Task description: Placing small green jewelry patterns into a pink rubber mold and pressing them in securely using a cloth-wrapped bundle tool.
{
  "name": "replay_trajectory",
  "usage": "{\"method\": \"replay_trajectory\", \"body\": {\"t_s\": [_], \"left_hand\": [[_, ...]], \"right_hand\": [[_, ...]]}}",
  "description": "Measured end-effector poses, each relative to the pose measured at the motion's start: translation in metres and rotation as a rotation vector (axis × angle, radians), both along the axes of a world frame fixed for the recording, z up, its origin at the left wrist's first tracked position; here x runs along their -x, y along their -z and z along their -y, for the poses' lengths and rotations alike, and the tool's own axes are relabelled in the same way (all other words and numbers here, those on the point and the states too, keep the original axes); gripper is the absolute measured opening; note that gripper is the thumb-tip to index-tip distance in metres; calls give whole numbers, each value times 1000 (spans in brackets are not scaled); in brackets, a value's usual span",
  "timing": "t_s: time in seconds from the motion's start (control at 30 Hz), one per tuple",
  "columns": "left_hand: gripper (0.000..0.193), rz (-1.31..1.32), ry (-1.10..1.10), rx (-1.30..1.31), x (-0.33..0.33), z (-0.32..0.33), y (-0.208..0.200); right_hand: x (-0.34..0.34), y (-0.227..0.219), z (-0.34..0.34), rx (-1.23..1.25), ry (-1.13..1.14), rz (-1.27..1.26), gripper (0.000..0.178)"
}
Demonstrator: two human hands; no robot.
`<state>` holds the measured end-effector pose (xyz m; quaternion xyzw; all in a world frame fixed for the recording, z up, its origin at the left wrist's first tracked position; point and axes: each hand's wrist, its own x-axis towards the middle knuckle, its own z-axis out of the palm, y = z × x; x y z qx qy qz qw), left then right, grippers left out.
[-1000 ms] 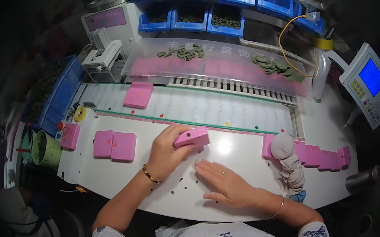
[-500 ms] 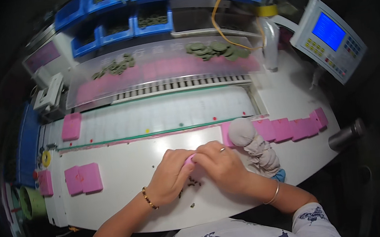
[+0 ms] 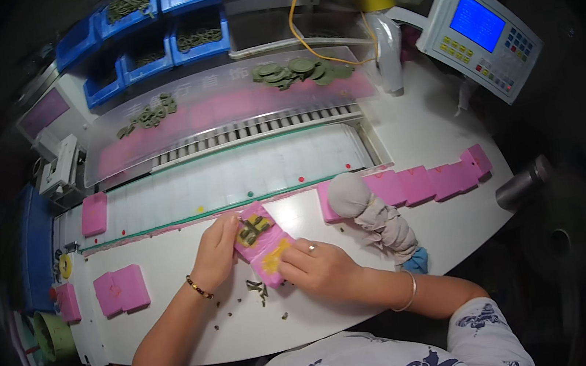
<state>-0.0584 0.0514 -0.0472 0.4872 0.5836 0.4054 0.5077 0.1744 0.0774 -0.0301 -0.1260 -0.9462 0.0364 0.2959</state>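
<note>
- Holding the open pink case point(image 3: 262, 242) flat on the white table point(image 3: 178, 324) with both hands, right in front of me, just below the green line at the belt edge.
- My left hand point(image 3: 215, 252) is pinched on the case's upper left edge, fingertips touching the dark green metal pieces point(image 3: 253, 227) sitting in the top half.
- My right hand point(image 3: 319, 268) is pressed down on the lower right corner, fingers curled over the edge, next to the yellow patch inside. So neither hand is released; both are grasping the case.
- Doing this bit well, I reckon: keep the right hand as the anchor so the case doesn't skate, and let only the left fingertips nudge the pieces into place.
- Watch the loose small parts point(image 3: 256, 288) scattered on the table just below the case; easy to sweep them off with a wrist.
- More pink cases point(image 3: 122, 290) wait off to the left, and a row of them point(image 3: 426, 182) lies to the right beside a grey cloth bundle point(image 3: 375, 213), well apart from my hands.
- Can't tell from this angle whether the pieces are fully seated.
</note>
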Motion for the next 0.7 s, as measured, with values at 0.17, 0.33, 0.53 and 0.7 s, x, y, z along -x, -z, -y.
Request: {"method": "replay_trajectory", "body": {"t_s": [0.17, 0.33, 0.53, 0.7], "left_hand": [[35, 134, -24, 15, -13, 6, -4], [35, 166, -51, 40, -15, 8, -4], [32, 115, -19, -354, -37, 11, -38], [32, 630, -65, -105, -36, 7, -29]], "right_hand": [[-22, 1, 18, 312, 31, 3, 20], [-10, -24, 4, 619, 319, -98, 43], [4, -24, -22, 1338, 77, -241, 50], [7, -33, -18, 1212, -106, -243, 38]]}}
